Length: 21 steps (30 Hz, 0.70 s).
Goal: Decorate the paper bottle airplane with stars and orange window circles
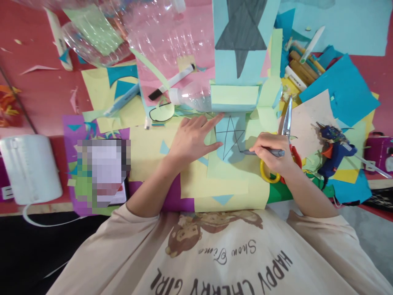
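Observation:
My right hand (273, 151) is closed around a grey marker pen (278, 153), its tip touching the light blue paper (235, 153). On that paper is a five-pointed star outline (227, 132) in dark lines. My left hand (195, 137) lies with fingers spread at the left of the star, a fingertip by the paper's upper edge. Just above, a pale green strip (235, 95) crosses a light blue piece that bears a filled-in dark star (242, 35). Beneath my right hand, partly hidden, are scissors (270, 174) with yellow and red handles.
Clear plastic bottles (190, 96) lie at the upper left, near a black-capped white marker (172, 82). A blue glue gun (334, 153) rests at the right beside blue paper (342, 90). Toward the left are a phone (123, 196), partly blurred, and a white device (30, 170) with a cable.

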Available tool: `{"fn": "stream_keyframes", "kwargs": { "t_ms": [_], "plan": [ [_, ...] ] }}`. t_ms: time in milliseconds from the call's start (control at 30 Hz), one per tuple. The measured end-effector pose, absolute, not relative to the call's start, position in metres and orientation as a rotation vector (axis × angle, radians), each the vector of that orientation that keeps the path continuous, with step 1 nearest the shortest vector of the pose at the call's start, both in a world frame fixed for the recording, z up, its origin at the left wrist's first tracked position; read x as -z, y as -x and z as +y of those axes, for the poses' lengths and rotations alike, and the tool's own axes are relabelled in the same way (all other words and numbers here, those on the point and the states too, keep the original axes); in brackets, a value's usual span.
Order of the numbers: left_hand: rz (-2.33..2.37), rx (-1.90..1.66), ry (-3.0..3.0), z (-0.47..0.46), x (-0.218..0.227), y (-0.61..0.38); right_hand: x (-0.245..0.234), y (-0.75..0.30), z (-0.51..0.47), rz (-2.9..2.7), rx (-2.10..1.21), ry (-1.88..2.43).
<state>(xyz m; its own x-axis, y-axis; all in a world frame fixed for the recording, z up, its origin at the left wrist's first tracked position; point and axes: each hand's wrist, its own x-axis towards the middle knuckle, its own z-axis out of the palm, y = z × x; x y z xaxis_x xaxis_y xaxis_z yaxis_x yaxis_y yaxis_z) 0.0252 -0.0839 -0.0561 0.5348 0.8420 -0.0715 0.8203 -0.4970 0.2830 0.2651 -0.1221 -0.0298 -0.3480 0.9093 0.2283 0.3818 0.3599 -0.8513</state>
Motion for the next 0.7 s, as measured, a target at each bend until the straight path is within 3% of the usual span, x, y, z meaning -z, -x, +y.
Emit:
{"fn": "stream_keyframes", "kwargs": {
  "t_ms": [533, 700],
  "plan": [
    [1.38, -0.109, -2.461, -0.0841, 0.056, -0.0242, 0.0271, -0.2649, -0.1232, -1.882, -1.039, 1.145],
    [1.378, -0.119, -2.46, -0.0842, 0.055, -0.0248, 0.0343, -0.2736, -0.1264, -1.619, -1.148, 1.269]
  ]
}}
